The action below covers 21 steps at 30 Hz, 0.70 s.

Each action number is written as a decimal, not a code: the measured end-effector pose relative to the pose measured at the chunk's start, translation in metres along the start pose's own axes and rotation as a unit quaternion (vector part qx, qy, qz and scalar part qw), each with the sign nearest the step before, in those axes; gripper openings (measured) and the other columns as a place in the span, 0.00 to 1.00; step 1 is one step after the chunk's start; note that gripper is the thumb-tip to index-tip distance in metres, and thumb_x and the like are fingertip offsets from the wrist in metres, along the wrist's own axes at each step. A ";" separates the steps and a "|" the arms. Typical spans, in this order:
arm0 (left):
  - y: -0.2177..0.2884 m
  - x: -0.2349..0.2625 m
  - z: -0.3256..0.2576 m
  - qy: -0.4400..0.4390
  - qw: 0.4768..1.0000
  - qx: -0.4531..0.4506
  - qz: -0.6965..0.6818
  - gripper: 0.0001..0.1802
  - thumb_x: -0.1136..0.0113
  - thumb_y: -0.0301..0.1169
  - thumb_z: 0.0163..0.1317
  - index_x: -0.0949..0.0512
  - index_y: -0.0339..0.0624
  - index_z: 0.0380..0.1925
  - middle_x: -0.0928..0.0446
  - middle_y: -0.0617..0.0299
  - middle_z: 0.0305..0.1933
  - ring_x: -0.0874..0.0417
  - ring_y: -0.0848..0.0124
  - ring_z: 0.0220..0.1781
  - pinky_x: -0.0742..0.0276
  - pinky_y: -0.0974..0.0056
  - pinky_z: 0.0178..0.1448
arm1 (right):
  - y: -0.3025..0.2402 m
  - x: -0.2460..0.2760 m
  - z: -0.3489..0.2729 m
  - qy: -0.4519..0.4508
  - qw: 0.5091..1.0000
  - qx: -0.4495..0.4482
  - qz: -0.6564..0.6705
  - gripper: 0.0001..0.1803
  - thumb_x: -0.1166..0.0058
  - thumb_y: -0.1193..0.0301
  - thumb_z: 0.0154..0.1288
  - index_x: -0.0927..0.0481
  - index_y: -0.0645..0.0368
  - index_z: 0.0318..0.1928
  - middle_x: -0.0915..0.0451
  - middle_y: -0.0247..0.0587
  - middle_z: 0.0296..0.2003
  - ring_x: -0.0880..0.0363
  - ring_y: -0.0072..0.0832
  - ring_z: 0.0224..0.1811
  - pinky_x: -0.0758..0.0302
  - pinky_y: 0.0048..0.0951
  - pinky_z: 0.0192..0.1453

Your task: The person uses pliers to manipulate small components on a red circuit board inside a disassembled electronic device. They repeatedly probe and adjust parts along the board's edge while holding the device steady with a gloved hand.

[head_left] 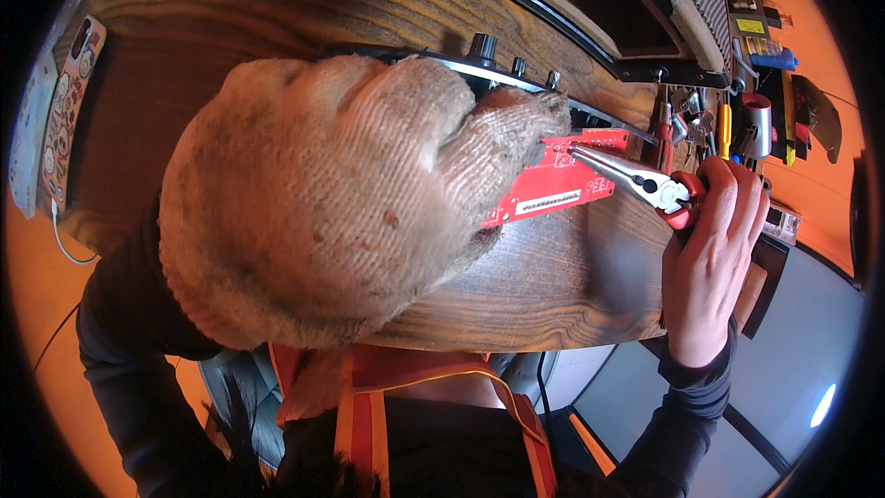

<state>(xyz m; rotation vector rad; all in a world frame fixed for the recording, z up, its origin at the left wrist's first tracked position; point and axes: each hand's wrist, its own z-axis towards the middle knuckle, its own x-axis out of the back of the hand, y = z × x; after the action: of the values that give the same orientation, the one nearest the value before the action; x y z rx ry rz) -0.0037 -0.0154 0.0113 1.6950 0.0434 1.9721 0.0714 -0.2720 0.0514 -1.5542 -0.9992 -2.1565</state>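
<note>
Circuit board: red circuit board [553,184] held just above the wooden panel [553,286].
Left hand: left hand [323,194], in a knit work glove, pinches the board's left end.
Right hand: right hand [714,258], bare, clenched around the red-handled needle-nose pliers [636,180], tips touching the board.
Behind: black knobs [484,44] along a dark strip.
</note>
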 end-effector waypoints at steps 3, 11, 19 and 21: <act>-0.001 0.001 0.000 -0.016 1.000 0.002 -0.002 0.34 0.29 0.44 0.38 0.24 0.51 0.51 0.29 0.62 0.27 0.24 0.65 0.27 0.26 0.61 0.29 | 0.002 0.001 0.003 0.000 0.999 0.013 -0.033 0.20 0.50 0.86 0.51 0.29 0.58 0.46 0.30 0.46 0.42 0.31 0.43 0.42 0.30 0.39 0.42; 0.001 0.002 0.000 -0.012 1.000 0.016 -0.002 0.34 0.29 0.45 0.38 0.24 0.51 0.50 0.27 0.60 0.30 0.23 0.64 0.28 0.26 0.60 0.31 | 0.016 0.002 0.018 0.069 0.980 0.137 -0.128 0.16 0.43 0.76 0.51 0.26 0.59 0.43 0.26 0.42 0.38 0.26 0.37 0.42 0.32 0.38 0.51; 0.000 0.004 0.002 -0.004 0.999 0.007 -0.033 0.34 0.28 0.45 0.38 0.24 0.49 0.49 0.27 0.61 0.31 0.23 0.65 0.28 0.25 0.60 0.31 | 0.028 0.014 0.024 -0.007 0.983 0.183 0.018 0.22 0.41 0.81 0.34 0.29 0.61 0.36 0.34 0.44 0.28 0.30 0.41 0.29 0.31 0.37 0.34; 0.000 0.006 0.001 -0.013 0.999 0.003 -0.032 0.35 0.28 0.45 0.38 0.24 0.49 0.50 0.27 0.61 0.31 0.23 0.65 0.28 0.25 0.59 0.30 | 0.026 0.018 0.023 -0.063 0.985 0.151 0.061 0.20 0.42 0.82 0.34 0.31 0.61 0.33 0.34 0.44 0.26 0.30 0.43 0.28 0.31 0.38 0.30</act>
<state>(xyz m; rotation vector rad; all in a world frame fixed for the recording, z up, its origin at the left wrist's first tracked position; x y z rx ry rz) -0.0029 -0.0135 0.0166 1.7015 0.0922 1.9041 0.0967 -0.2727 0.0812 -1.5717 -1.1756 -1.7487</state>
